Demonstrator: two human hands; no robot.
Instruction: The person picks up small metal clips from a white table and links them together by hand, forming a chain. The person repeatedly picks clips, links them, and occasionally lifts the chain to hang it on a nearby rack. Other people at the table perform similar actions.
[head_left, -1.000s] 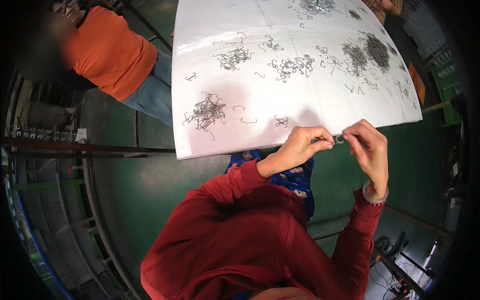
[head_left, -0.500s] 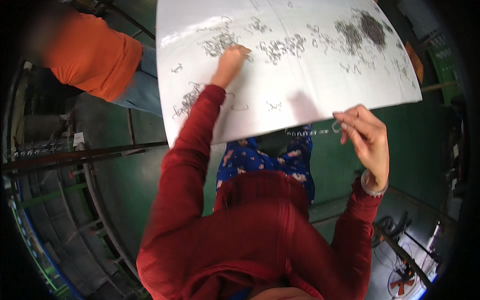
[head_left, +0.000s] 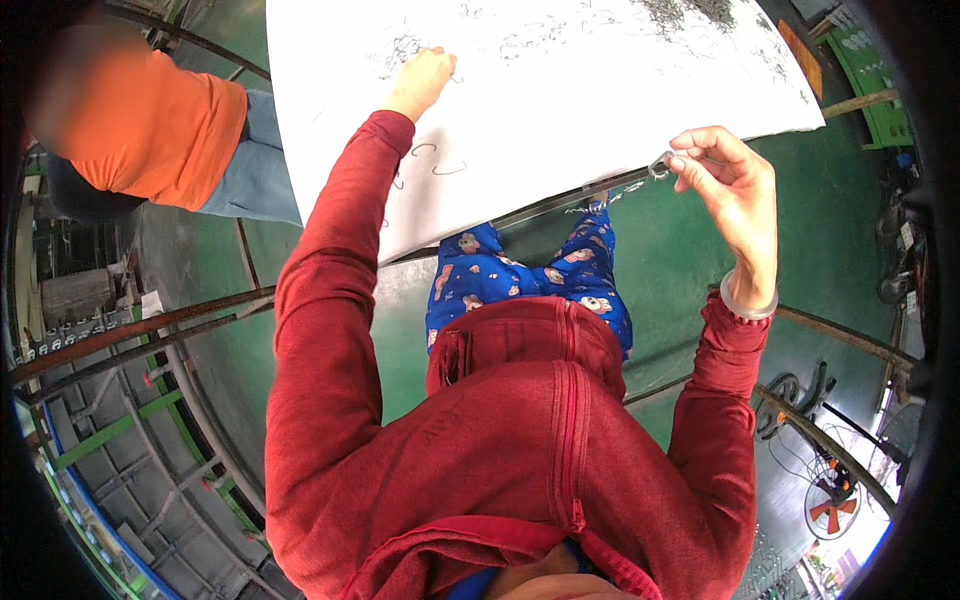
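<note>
Green-floored workshop, with glare washing out the white desk [head_left: 560, 120] and a person in an orange shirt [head_left: 180, 110] at the left. On the desk, scattered bent wire: a loose pile of wire hooks [head_left: 403, 45] right beside the left hand [head_left: 420, 85], and a darker, denser heap [head_left: 710, 12] at the upper right.

Left hand with fingers curled in, low over the desk; just by the fingertips a dark bit of wire [head_left: 457, 79], with no telling whether gripped or merely lying there. Right hand [head_left: 735, 190] just off the near edge, pinching one end of a wire-link chain [head_left: 630, 188] between thumb and forefinger, the rest trailing down and left above the floor [head_left: 660, 260].

Likeliest trouble: loss of the chain to the floor, from so small a pinch on thin metal. Also possible: a snag of the trailing links on the desk edge or the blue printed trousers [head_left: 500, 275], for want of clearance. At the pile, perhaps an unwanted lift of several hooks at once, because of tangled ends. Near the left sleeve [head_left: 345, 210], a single curved hook [head_left: 449, 169], at risk of a sweep from a low forearm.
</note>
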